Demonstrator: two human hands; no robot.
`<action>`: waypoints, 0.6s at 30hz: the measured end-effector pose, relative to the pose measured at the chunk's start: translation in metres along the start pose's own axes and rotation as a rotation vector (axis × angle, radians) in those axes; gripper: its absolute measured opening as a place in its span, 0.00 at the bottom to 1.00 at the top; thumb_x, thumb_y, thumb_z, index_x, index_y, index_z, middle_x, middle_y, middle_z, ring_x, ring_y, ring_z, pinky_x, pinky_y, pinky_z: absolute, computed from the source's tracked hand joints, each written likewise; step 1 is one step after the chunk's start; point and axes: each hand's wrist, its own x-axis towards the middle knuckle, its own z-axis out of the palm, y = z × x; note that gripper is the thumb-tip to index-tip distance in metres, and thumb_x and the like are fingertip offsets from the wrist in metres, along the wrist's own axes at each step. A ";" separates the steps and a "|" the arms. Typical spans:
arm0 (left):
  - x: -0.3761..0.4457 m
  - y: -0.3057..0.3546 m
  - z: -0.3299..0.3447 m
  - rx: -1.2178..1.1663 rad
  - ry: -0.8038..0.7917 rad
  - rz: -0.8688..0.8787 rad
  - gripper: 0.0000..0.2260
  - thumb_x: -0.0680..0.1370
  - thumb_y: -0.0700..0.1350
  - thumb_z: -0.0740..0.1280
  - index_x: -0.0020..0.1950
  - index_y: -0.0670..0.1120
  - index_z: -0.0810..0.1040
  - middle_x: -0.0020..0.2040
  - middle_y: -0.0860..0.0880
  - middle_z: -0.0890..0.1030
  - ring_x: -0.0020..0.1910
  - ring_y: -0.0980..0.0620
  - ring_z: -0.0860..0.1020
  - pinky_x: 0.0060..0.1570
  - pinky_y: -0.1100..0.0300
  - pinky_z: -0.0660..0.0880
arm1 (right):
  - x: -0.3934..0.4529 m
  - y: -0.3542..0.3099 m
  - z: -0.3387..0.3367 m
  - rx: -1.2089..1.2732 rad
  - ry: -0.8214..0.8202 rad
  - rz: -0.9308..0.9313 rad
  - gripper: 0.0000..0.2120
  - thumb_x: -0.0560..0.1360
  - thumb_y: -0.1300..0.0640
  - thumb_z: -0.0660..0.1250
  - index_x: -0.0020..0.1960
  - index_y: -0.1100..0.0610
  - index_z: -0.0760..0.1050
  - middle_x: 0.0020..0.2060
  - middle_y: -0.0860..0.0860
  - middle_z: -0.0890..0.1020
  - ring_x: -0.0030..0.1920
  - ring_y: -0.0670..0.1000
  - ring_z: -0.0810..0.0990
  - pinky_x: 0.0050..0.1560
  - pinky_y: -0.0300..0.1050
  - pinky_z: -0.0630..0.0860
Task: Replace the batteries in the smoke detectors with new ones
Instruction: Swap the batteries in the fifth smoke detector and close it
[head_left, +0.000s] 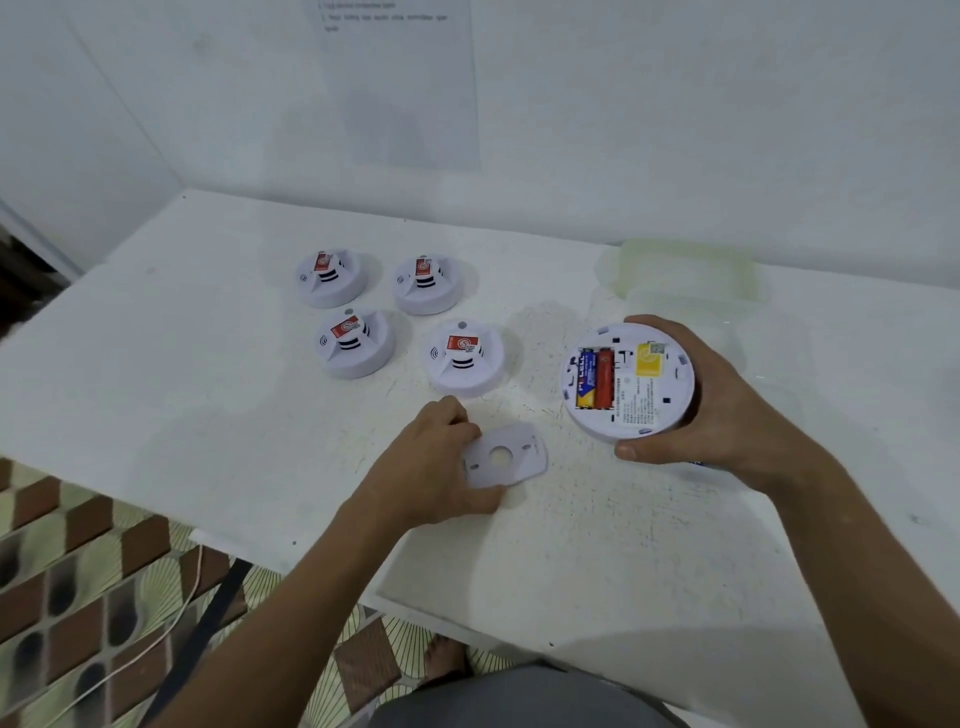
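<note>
5 smoke detectors in view. 4 sit face-up on the white table (218, 415) in a 2x2 block, each w/ a red sticker on its raised centre: back-left detector (331, 277), back-right detector (427, 283), front-left detector (355, 343), front-right detector (466, 357); they sit near each other but apart. The 5th, the open detector (629, 382), is off the table in the right hand (727, 405), underside tilted toward the camera; fingers curl over its far rim, thumb clamps the near rim. Its battery bay is uncovered, at the left of the underside, and holds 2 batteries side by side: blue/yellow battery (586, 378) on the left, red battery (604, 378) touching it on the right. 1 yellow label (649, 358) sits right of the bay, printed text below it. The left hand (431, 462) pinches 1 white mounting plate (506, 456) at its left edge, thumb under the near edge, fingers curled at the far edge; the plate lies low at the table, just in front of the front-right detector, can't tell if it's fully resting. Hands are apart, each holding its own part. 1 translucent lidded container (685, 270) sits at the back right, behind the right hand.
</note>
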 end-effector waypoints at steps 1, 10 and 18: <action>-0.002 0.000 -0.001 0.037 0.015 0.028 0.28 0.64 0.67 0.71 0.52 0.46 0.79 0.48 0.52 0.69 0.47 0.53 0.68 0.43 0.59 0.73 | -0.001 0.000 0.001 0.001 -0.003 0.001 0.46 0.56 0.63 0.81 0.70 0.50 0.67 0.62 0.45 0.78 0.64 0.47 0.76 0.56 0.39 0.78; -0.008 0.037 -0.076 -0.160 0.546 0.302 0.24 0.60 0.55 0.73 0.48 0.40 0.81 0.45 0.47 0.75 0.46 0.51 0.74 0.44 0.62 0.72 | -0.006 -0.005 0.008 -0.003 0.002 0.011 0.46 0.55 0.63 0.82 0.70 0.50 0.68 0.61 0.43 0.78 0.63 0.46 0.78 0.55 0.41 0.80; 0.024 0.071 -0.078 -0.169 0.263 0.372 0.27 0.61 0.62 0.71 0.55 0.48 0.80 0.50 0.55 0.71 0.50 0.55 0.72 0.49 0.56 0.74 | 0.000 -0.018 0.018 0.021 -0.035 -0.046 0.45 0.57 0.67 0.81 0.70 0.51 0.69 0.61 0.46 0.77 0.63 0.49 0.77 0.51 0.39 0.79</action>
